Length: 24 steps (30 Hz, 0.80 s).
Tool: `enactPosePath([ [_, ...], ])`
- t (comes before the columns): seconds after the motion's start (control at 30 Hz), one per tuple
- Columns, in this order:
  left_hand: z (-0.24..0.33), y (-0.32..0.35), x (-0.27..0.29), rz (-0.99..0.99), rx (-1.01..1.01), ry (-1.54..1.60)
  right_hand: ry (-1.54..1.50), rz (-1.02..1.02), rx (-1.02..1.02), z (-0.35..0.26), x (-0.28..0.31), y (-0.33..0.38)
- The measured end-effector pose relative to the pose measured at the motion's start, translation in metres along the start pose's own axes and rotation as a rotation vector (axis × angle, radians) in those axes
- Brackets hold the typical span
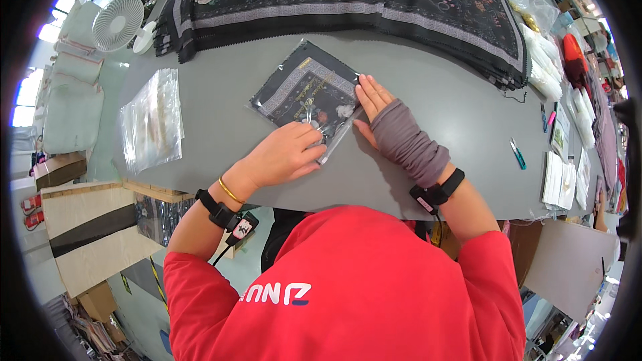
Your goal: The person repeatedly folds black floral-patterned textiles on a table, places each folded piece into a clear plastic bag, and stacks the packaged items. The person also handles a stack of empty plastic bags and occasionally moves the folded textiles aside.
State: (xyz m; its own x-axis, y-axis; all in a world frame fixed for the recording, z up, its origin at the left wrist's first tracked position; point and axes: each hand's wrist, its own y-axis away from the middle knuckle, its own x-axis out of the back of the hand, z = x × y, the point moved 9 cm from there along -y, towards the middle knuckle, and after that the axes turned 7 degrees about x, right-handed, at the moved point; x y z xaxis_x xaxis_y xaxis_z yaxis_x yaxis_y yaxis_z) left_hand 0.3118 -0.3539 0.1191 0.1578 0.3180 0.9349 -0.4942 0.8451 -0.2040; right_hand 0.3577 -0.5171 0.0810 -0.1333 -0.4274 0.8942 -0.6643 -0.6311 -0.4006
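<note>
A folded black floral scarf in a clear plastic bag (294, 87) lies tilted on the grey table (234, 127). My left hand (287, 154) is over its near corner, fingers bent and closed on the plastic; the fingertips are partly hidden. Along the bag's right edge rests my right hand (376, 108), its fingers stretched out straight and the thumb apart, holding nothing. A grey sleeve covers this hand's palm and wrist. Loose clear film sticks out between the two hands at the near edge of the bag.
A large stack of black floral scarves (348, 10) spans the table's far side. Clear plastic bags (154, 120) lie at the left, near a white fan (118, 22). Teal-handled snips (518, 155) and white packets (558, 177) are at the right.
</note>
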Motion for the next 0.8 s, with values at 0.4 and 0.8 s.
enactPosePath([
  [0.4,0.014,0.027,-0.014,0.276,0.192,-0.039,-0.201,0.024,0.445,-0.100,-0.017,-0.020],
  [0.8,0.019,0.057,0.001,0.471,0.299,0.100,-0.021,-0.108,0.382,-0.036,0.020,-0.033],
])
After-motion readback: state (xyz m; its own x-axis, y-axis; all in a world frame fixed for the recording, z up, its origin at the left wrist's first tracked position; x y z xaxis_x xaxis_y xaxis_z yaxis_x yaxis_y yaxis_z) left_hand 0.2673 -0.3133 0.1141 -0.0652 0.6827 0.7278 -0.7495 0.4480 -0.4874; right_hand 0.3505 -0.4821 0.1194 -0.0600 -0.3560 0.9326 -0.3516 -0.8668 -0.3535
